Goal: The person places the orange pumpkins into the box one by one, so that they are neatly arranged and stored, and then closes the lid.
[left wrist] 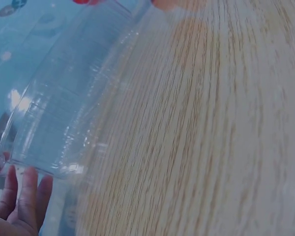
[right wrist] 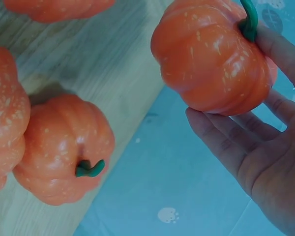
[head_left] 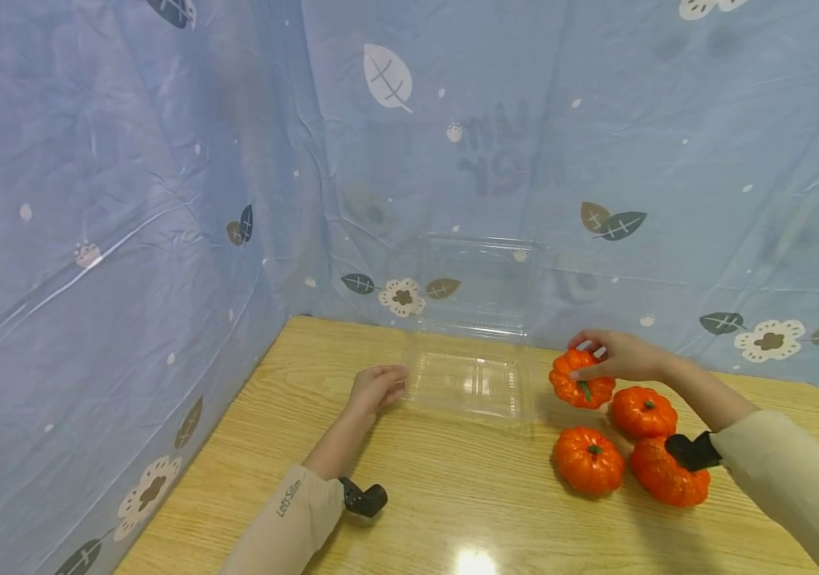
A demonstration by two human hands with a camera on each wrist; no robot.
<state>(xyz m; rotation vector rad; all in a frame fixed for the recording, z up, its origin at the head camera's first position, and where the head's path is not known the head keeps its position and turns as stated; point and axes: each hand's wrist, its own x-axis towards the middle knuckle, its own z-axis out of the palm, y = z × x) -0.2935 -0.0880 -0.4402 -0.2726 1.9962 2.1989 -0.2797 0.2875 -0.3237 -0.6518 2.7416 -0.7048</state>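
Just right of the clear container [head_left: 467, 382], I am watching the person's right hand [head_left: 625, 356] gripping an orange pumpkin [head_left: 569, 385], the thumb [right wrist: 281, 51] lying close to its green stem [right wrist: 249, 25] and the fingers [right wrist: 226, 137] spreading against the opposite side. This pumpkin is hanging above the tabletop [head_left: 445, 495], as my right wrist view is also showing. Three more pumpkins are sitting near it, grouped toward the right: a rear pumpkin [head_left: 642, 414], a front left pumpkin [head_left: 587, 463] and a front right pumpkin [head_left: 668, 477], the last partly hiding behind a black wrist mount [head_left: 693, 452]. On the other side, the left hand [head_left: 376, 386] is pinching the container's left edge between thumb and fingers. The container is standing open, its base [head_left: 438, 391] lying flat on the tabletop and its lid [head_left: 481, 279] rising upright behind, before a blue curtain [head_left: 467, 176] patterned with leaves and flowers. On the left wrist, another black mount [head_left: 364, 498] is protruding from the cream sleeve [head_left: 290, 511].
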